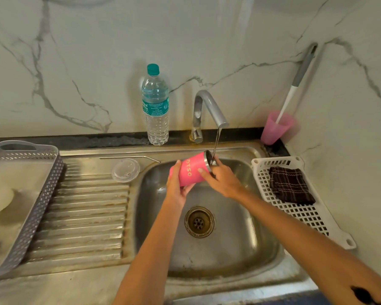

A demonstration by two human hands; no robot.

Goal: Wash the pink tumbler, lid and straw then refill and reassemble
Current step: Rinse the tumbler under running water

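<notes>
Right hand [222,181] grips tumbler [190,171] rim; left hand [177,186], base.

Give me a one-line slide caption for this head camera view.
Left hand and right hand hold the pink tumbler tilted under the running tap; lid and straw lie on the drainboard.

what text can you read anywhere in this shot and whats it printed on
"OTSO": along the side of the pink tumbler; the left hand grips that end, so more letters may be hidden.
Teal label of the water bottle: it carries print, but too small and blurred to read.
No other text shows.
</notes>
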